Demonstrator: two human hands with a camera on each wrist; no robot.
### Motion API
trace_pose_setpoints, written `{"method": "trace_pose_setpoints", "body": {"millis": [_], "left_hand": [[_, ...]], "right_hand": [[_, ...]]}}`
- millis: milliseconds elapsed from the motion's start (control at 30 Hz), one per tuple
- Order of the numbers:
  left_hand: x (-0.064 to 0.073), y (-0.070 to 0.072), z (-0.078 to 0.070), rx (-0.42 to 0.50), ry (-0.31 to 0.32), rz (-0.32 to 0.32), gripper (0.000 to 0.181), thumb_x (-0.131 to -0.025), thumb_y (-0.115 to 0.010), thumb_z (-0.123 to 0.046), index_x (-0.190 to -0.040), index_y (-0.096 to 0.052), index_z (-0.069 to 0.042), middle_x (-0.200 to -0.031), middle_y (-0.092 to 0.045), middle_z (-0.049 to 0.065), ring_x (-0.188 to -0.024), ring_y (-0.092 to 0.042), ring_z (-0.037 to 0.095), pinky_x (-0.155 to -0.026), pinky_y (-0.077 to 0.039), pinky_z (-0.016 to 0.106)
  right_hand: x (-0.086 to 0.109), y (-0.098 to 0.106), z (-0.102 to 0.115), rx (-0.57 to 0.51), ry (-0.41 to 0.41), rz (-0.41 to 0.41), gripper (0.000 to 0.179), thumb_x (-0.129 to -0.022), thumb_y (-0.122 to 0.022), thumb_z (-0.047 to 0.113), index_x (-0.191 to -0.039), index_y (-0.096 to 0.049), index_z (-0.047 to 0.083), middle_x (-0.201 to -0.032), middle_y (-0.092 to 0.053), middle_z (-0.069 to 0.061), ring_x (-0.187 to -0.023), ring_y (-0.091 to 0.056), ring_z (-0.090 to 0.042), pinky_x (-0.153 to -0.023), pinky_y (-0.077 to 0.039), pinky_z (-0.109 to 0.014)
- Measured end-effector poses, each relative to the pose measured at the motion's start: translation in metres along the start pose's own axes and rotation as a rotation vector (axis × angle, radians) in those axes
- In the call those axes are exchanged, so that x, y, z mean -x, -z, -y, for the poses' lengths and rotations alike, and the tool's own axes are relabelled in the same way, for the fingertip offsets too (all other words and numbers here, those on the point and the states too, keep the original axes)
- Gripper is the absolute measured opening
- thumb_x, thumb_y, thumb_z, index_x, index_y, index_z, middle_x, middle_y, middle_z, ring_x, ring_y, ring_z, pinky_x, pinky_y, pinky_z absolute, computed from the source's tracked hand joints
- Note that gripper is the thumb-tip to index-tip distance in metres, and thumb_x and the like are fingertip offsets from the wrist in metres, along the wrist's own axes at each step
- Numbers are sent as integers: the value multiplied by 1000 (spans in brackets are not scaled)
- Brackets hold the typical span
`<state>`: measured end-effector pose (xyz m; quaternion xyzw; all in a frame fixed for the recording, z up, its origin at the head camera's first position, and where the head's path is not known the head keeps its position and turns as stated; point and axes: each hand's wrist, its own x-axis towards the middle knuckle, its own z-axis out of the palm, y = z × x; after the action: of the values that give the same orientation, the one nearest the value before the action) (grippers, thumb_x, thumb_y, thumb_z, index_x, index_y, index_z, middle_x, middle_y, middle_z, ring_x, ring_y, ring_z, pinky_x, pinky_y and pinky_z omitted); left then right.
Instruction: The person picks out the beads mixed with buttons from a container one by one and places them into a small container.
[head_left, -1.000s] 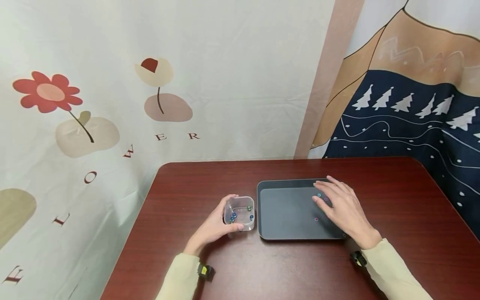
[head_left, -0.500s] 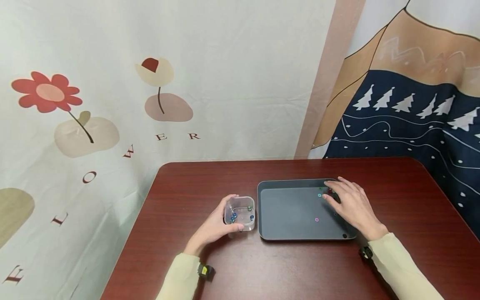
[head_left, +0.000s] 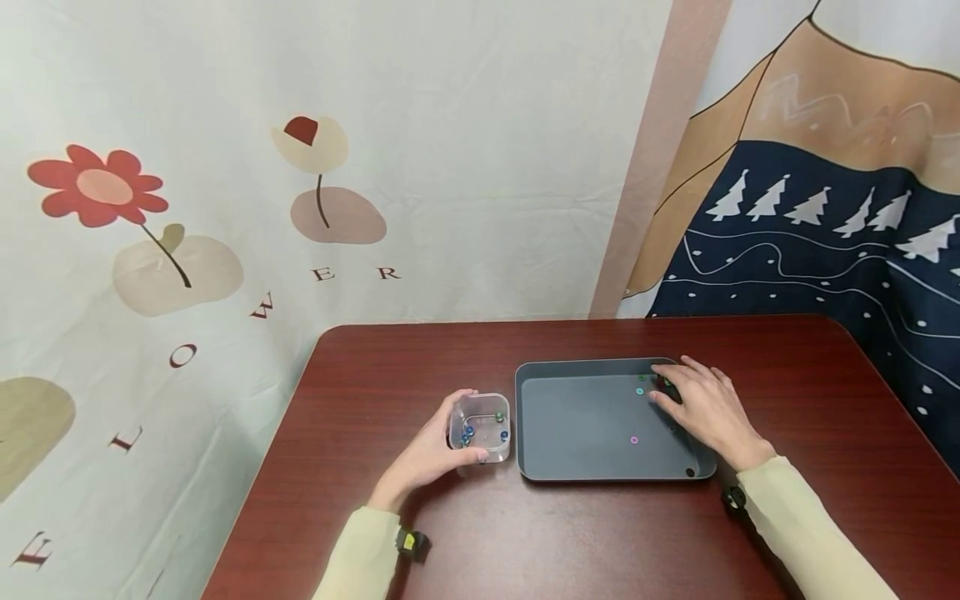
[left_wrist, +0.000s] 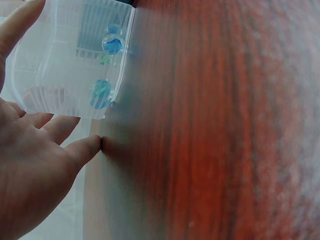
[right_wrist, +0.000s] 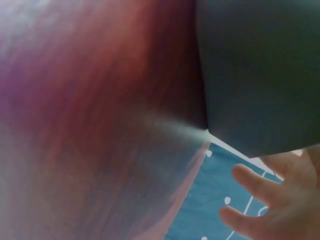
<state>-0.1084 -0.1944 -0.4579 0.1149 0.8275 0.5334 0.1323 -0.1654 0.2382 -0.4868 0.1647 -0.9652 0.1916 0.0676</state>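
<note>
A clear plastic box (head_left: 480, 427) stands at the left of the tray, with several blue and green glass marbles (left_wrist: 102, 92) inside. My left hand (head_left: 435, 442) grips it, thumb on the near rim and fingers round the left side. A dark grey tray (head_left: 577, 425) lies flat to its right. Over the tray's far right part reaches my right hand (head_left: 705, 408), its thumb apart from the forefinger and small dark and green bits showing beside the fingertips. Close by are a green piece (head_left: 641, 377) and a teal piece (head_left: 640, 391). The palm hides part of the tray.
A pink ring-like piece (head_left: 633, 440) lies nearer in the tray, and a dark round piece (head_left: 690, 472) sits in its near right corner. The brown wooden table (head_left: 420, 358) ends at a printed curtain (head_left: 480, 167) behind.
My right hand has shifted to the right over the tray, uncovering the green piece and the dark corner piece. The left hand and box stay where they were.
</note>
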Motion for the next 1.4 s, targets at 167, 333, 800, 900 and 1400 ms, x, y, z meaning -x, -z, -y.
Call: {"method": "trace_pose_setpoints", "body": {"millis": [167,333,800,900,1400], "left_hand": [[-7,-3,23,-13,-6,-12,94,-81,-88,-11,-158,-33,-15,-144,-51,22,-119,-56,43,-102,-42,59],[-9,-2,36,-31,-5,-16,94,-80,-91,-19,-156,-35,-25,-144,-53,12,-118,-58,32,-101,-43,53],[-9,0,34,-36,-22,-11,94,-79,-92,-26,-155,-37,-26,-143,-54,9,-116,-60,30,-102,-43,52],[-10,0,35,-35,-17,-13,94,-79,-92,-23,-155,-37,-26,-143,-54,10,-117,-59,30,-103,-43,53],[3,0,-10,-1,-8,-8,91,-81,-88,-8,-155,-36,-6,-142,-52,26,-117,-56,48,-103,-40,62]], "right_hand": [[-2,0,-1,-3,-30,46,48,-94,-77,23,-135,-65,0,-135,-62,-29,-138,-42,-51,-105,-28,-78],[-4,-1,-2,-15,-41,67,47,-94,-77,20,-135,-65,-1,-136,-61,-31,-137,-43,-53,-105,-29,-78],[-8,-3,-5,-18,19,72,41,-91,-75,3,-131,-67,-4,-127,-64,-29,-117,-58,-50,-97,-40,-73],[-8,-5,-6,-18,44,69,39,-90,-75,1,-128,-69,-3,-123,-66,-26,-109,-62,-46,-91,-46,-69],[-7,-7,-9,-15,98,36,28,-87,-78,0,-115,-76,0,-110,-72,-19,-98,-66,-40,-82,-52,-61]]}}
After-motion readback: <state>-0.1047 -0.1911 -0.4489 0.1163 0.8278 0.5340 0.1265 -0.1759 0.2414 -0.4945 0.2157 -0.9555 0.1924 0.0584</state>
